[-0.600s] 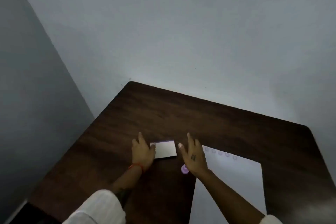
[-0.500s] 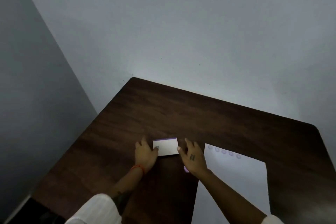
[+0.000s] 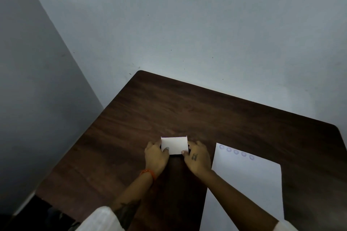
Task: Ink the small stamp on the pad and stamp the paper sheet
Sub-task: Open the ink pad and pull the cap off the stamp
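Note:
A small white ink pad case [image 3: 174, 144] lies flat on the dark wooden table [image 3: 187, 110]. My left hand [image 3: 156, 157] grips its left side, thumb resting on the lid. My right hand [image 3: 198, 157] grips its right side with the fingertips. The white paper sheet [image 3: 247, 184] lies to the right of my right hand, with a row of several faint round purple stamp marks [image 3: 236, 152] along its far edge. The small stamp does not show in this view.
The table stands in a corner against grey walls [image 3: 187, 24]. Its left edge [image 3: 90, 137] drops to a dark floor. Bare wood stretches beyond the pad and right of the paper.
Both hands have closed in on the pad case, thumbs now on it. The purple edge of the pad and the pink stamp under my right hand are no longer visible. The camera tilted down slightly.

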